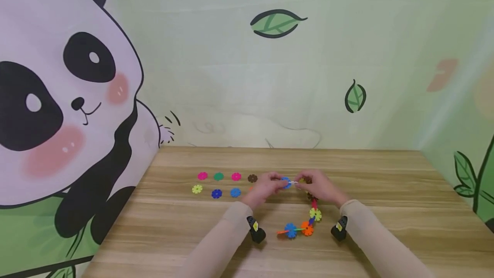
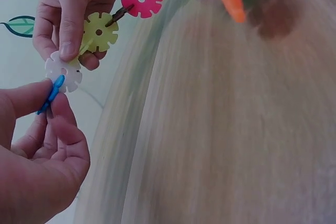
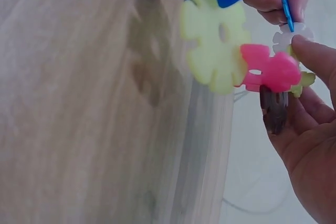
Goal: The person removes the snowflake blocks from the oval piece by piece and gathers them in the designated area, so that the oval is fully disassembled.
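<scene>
In the head view my left hand (image 1: 265,187) pinches a light blue notched disc (image 1: 286,182) between thumb and fingers. Facing it, my right hand (image 1: 318,185) grips a white notched disc (image 2: 73,80), the end piece of a linked chain. The blue disc stands edge-on against the white one's rim in the left wrist view, their notched edges meeting. From the white disc the chain runs through yellow, brown and pink discs (image 2: 137,9), then curves toward me past another yellow disc (image 1: 315,214) to orange (image 1: 307,229) and blue (image 1: 290,231) ones. My right fingers hide part of it.
Left of my hands, loose notched discs lie in two rows on the wooden table (image 1: 173,226), among them pink (image 1: 202,176), green (image 1: 218,176), brown (image 1: 252,178), yellow (image 1: 197,189) and dark blue (image 1: 216,194). My left hand partly covers an orange one. A printed panda wall borders the table.
</scene>
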Demonstrator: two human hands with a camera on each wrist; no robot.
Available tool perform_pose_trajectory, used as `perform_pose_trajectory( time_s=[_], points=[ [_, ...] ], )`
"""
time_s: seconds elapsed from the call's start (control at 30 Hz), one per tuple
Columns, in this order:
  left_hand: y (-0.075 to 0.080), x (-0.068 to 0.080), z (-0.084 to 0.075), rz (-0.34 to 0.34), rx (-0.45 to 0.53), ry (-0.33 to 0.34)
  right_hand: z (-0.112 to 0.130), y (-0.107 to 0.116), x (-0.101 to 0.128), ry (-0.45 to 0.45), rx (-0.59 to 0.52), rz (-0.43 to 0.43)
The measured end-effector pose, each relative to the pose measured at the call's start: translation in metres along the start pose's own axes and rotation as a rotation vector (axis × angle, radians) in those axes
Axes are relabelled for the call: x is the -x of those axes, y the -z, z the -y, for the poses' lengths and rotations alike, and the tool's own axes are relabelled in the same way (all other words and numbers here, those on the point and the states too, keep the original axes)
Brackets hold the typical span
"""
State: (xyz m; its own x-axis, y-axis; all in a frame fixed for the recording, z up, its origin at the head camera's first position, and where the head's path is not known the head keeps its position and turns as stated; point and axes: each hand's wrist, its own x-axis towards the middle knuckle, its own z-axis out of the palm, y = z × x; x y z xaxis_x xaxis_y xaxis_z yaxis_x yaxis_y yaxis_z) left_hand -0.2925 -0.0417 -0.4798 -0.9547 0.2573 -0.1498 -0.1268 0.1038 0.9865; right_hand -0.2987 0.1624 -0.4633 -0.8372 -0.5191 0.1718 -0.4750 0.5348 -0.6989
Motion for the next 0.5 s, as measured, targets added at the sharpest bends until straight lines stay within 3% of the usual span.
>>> perform_pose_trajectory(
  time_s=[0.5],
  points=[
    [-0.0095, 0.0025, -0.0088, -0.121, -0.1, 0.011, -0.0005, -0.0011, -0.0028, 0.03, 0.014, 0.002]
  ],
)
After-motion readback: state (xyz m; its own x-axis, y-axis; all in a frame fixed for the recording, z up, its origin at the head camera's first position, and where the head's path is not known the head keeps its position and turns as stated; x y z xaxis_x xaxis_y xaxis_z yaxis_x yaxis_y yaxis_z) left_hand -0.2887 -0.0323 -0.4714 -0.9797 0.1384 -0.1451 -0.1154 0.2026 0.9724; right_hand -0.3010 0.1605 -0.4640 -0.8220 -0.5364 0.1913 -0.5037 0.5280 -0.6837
